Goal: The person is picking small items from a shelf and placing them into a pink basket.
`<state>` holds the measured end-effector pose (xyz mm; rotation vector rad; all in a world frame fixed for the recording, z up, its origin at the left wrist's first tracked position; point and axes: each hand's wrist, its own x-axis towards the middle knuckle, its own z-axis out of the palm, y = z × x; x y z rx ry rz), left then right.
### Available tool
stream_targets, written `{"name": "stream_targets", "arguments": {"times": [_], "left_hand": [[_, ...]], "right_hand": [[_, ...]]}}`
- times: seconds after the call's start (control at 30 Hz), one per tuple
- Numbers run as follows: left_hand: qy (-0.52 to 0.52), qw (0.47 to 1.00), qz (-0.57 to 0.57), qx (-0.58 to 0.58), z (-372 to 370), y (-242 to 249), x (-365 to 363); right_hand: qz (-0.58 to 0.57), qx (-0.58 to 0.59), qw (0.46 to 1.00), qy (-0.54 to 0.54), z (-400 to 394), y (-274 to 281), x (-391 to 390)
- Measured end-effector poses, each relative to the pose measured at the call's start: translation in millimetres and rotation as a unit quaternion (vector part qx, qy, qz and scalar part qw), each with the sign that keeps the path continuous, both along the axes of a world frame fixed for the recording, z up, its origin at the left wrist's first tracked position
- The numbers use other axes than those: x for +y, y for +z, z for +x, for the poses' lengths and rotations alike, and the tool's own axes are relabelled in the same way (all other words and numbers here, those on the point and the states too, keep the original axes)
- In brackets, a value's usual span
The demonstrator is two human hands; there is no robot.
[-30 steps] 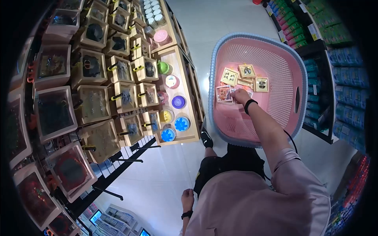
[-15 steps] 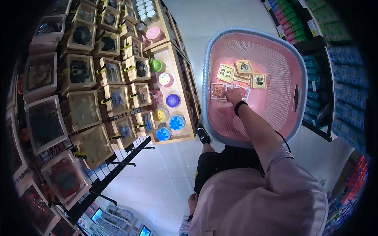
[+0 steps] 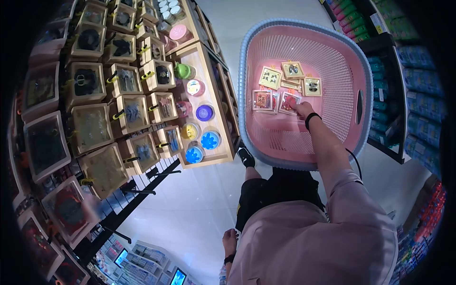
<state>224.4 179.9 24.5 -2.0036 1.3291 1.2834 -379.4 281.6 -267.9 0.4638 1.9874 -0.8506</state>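
Since a second ago your right hand (image 3: 303, 109) has slid rightward across the pink basket (image 3: 332, 61), from the leftmost packet (image 3: 262, 100) to the red carded packet (image 3: 288, 102) lying flat on the basket floor; fingertips press it, grip unclear. Such cards look light, stiff and slick: pinch an edge. Your left hand (image 3: 229, 238) hangs low, its closure hidden.

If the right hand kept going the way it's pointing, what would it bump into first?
Most likely the red packet lying in the pink basket: the right hand points at it and seems to touch its edge already, though depth is unclear.
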Motion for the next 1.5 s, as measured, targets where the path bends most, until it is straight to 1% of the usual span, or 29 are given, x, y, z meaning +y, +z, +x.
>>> {"name": "stream_targets", "arguments": {"times": [0.03, 0.07, 0.13, 0.23, 0.3, 0.33, 0.43, 0.5, 0.53, 0.6, 0.63, 0.7, 0.77, 0.83, 0.87, 0.9, 0.93, 1.0, 1.03, 1.1, 1.17, 1.2, 1.23, 1.3, 1.37, 1.4, 1.43, 1.47, 1.5], "left_hand": [[-0.012, 1.0, 0.002, -0.009, -3, 5, 5], [-0.025, 1.0, 0.005, -0.017, -6, 7, 9], [0.0, 1.0, 0.006, -0.015, 5, 3, 23], [-0.002, 1.0, -0.005, -0.022, 1, 2, 37], [-0.004, 1.0, -0.003, -0.024, -19, 11, 41], [-0.005, 1.0, -0.001, -0.027, -26, 14, 42], [0.014, 1.0, -0.012, -0.012, -24, 12, 50], [0.022, 1.0, -0.007, -0.003, -33, 9, 52], [0.037, 0.999, -0.025, -0.002, -26, 10, 52], [0.024, 0.999, -0.032, -0.004, 14, -25, 57], [-0.007, 0.999, -0.048, -0.013, 19, -34, 56], [-0.05, 0.995, -0.084, -0.017, 18, -40, 36], [-0.085, 0.991, -0.106, -0.005, -8, -27, 19], [-0.089, 0.984, -0.153, 0.036, -33, -8, 1], [-0.095, 0.978, -0.174, 0.059, -47, 2, -10], [-0.105, 0.972, -0.188, 0.096, -60, 13, -21], [-0.126, 0.962, -0.211, 0.123, -74, 25, -32], [-0.169, 0.937, -0.25, 0.174, -100, 54, -48], [-0.197, 0.919, -0.27, 0.211, -113, 68, -53], [-0.253, 0.873, -0.31, 0.281, -137, 101, -61], [-0.252, 0.851, -0.273, 0.37, -163, 137, -62], [-0.253, 0.839, -0.252, 0.411, -173, 147, -61], [-0.251, 0.829, -0.229, 0.445, -181, 152, -58], [-0.248, 0.805, -0.18, 0.507, -194, 154, -54], [-0.204, 0.771, -0.09, 0.597, -197, 150, -57], [-0.181, 0.751, -0.036, 0.634, -197, 144, -58], [-0.178, 0.728, -0.039, 0.661, -195, 133, -58], [-0.198, 0.729, -0.05, 0.653, -189, 134, -58], [-0.179, 0.728, 0.036, 0.661, -184, 136, -62]], "right_hand": [[-0.016, 0.0, 1.0, -0.015, 0, -32, 1], [0.002, 0.001, 1.0, -0.006, 0, -30, -2], [0.035, 0.004, 0.999, 0.011, -2, -30, -8], [0.082, 0.068, 0.991, 0.079, -4, -32, -6], [0.075, 0.082, 0.989, 0.098, -6, -9, -7], [0.072, 0.087, 0.988, 0.108, -5, -12, -2], [0.041, 0.149, 0.984, 0.088, -4, -28, 12], [0.003, 0.132, 0.985, 0.108, -15, -40, 17], [-0.01, 0.131, 0.984, 0.12, -17, -30, 24], [-0.046, 0.125, 0.983, 0.127, -31, -23, 33], [-0.067, 0.123, 0.983, 0.119, -41, -19, 36], [-0.116, 0.125, 0.983, 0.073, -59, -9, 38], [-0.191, 0.183, 0.964, -0.01, -73, -12, 37], [-0.227, 0.138, 0.964, -0.009, -75, 67, 29], [-0.274, 0.135, 0.952, -0.035, -73, 90, 28], [-0.292, 0.14, 0.945, -0.051, -60, 128, 22], [-0.316, 0.121, 0.939, -0.062, -40, 177, 16], [-0.377, 0.126, 0.913, -0.089, 16, 264, -2], [-0.396, 0.126, 0.907, -0.064, 41, 298, -4], [-0.398, 0.15, 0.904, -0.045, 86, 335, -8], [-0.423, 0.191, 0.884, 0.057, 130, 369, -12], [-0.458, 0.198, 0.861, 0.094, 152, 384, -16], [-0.446, 0.21, 0.863, 0.113, 179, 407, -23], [-0.461, 0.276, 0.827, 0.167, 228, 433, -31], [-0.417, 0.397, 0.768, 0.282, 268, 468, -34], [-0.4, 0.451, 0.731, 0.318, 280, 478, -35], [-0.376, 0.499, 0.696, 0.352, 291, 485, -34], [-0.346, 0.541, 0.662, 0.386, 302, 490, -31], [-0.358, 0.549, 0.655, 0.376, 313, 495, -30]]}}
